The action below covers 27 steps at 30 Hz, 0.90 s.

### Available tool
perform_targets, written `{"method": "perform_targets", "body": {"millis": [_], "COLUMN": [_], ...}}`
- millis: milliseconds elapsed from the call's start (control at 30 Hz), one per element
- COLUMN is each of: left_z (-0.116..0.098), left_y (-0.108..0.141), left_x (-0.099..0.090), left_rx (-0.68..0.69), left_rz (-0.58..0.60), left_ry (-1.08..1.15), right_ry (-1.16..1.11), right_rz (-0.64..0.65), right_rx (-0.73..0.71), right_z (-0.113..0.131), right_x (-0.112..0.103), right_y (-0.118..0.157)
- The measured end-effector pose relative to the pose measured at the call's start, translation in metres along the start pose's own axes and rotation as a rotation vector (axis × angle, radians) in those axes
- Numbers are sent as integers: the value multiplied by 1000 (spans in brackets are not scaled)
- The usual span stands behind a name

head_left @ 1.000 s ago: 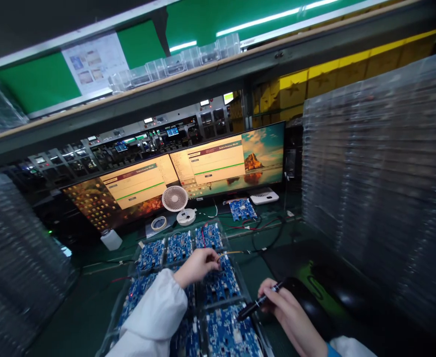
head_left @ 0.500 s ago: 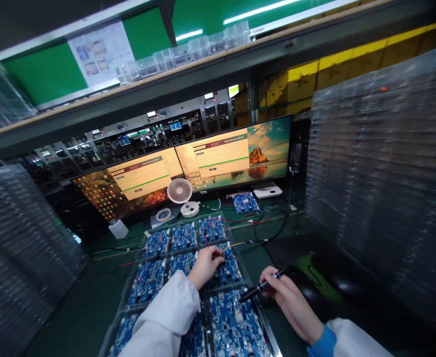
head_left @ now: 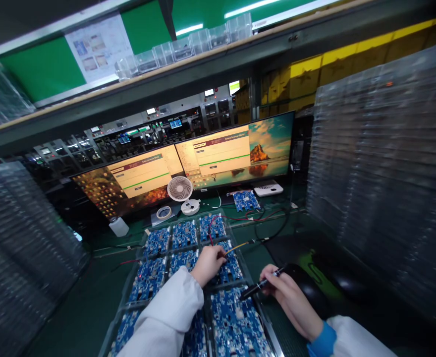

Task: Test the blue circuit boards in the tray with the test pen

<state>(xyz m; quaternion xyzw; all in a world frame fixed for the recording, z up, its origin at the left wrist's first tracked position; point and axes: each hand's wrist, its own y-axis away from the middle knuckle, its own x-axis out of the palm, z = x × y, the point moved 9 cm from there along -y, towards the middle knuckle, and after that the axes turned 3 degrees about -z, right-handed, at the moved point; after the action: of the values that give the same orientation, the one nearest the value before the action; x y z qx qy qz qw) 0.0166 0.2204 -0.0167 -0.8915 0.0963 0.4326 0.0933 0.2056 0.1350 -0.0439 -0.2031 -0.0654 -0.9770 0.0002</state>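
Note:
My left hand (head_left: pixel 211 262) is closed in a pinch over a blue circuit board (head_left: pixel 233 267) in the right column of a clear tray (head_left: pixel 111 325). A yellow cable (head_left: pixel 237 247) runs out of its fingertips, and a red wire (head_left: pixel 211 233) rises just behind them; the gripped end is hidden by the fingers. My right hand (head_left: pixel 283 287) holds a black marker pen (head_left: pixel 259 287) at the tray's right side. The pen's dark tip end slants down to the left, over the upper part of the nearest right board (head_left: pixel 236 322).
Two monitors (head_left: pixel 218 161) stand behind the tray, with a small white fan (head_left: pixel 181 189) and a tape roll (head_left: pixel 163 213) before them. Another board (head_left: pixel 246 201) lies at the back. Tall stacks of clear trays (head_left: pixel 381 163) flank the bench. A black mouse (head_left: pixel 307 290) is beside my right hand.
My left hand has shifted very slightly right with the cable, and the red wire leans differently. My right hand and the pen keep nearly the same place.

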Motion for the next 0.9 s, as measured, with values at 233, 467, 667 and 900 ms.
{"method": "perform_targets", "body": {"millis": [233,467,667,900], "left_z": [-4,2,39,39], "left_y": [5,44,69,71], "left_x": [0,-61,-78,-92], "left_rx": [49,-100,-165,-68], "left_rz": [10,-82,88,84], "left_ry": [-21,68,-58,-96], "right_ry": [-70,-244,-338,-366], "right_rz": [-20,-9,-13,1], "right_rx": [35,97,179,208], "right_z": [1,-2,-13,-15], "right_x": [-2,-1,-4,-4], "right_y": [-1,-7,-10,-8]}}
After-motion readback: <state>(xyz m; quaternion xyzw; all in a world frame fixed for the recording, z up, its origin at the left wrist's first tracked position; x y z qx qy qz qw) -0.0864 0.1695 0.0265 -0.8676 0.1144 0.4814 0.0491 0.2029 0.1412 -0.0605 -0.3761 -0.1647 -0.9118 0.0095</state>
